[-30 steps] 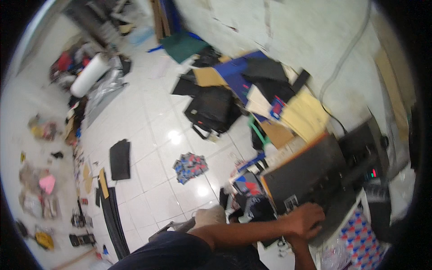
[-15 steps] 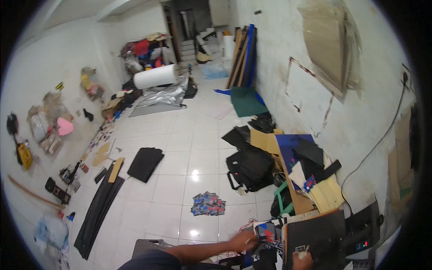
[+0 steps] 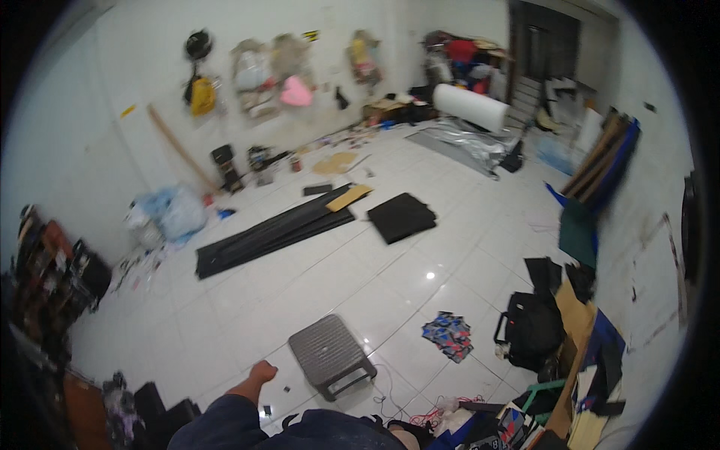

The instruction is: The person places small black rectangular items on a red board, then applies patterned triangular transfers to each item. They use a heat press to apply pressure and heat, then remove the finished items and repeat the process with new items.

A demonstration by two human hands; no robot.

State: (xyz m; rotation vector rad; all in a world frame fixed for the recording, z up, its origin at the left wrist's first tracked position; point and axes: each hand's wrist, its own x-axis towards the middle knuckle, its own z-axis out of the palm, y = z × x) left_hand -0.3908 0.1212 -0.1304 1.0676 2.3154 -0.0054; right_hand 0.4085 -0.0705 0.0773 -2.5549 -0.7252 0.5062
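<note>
My left hand is held out to the left of a grey plastic stool, its fingers curled. What they hold, if anything, is hidden. A small dark piece shows against the floor just beside that hand; whether it lies there or is in the air, I cannot tell. My right hand is out of the picture. Near the bottom right, patterned grey, red and blue pieces lie among other materials. A further pile of such pieces rests on the floor right of the stool.
Long black folded material and a black folded sheet lie across the tiles. A black bag stands at the right beside boards. Thin red cords trail on the floor. Dark clutter lines the left side.
My view has swung left, bringing the whole stool in. My left hand has left the patterned pieces and moved out left of the stool. My right hand has gone out of view.
</note>
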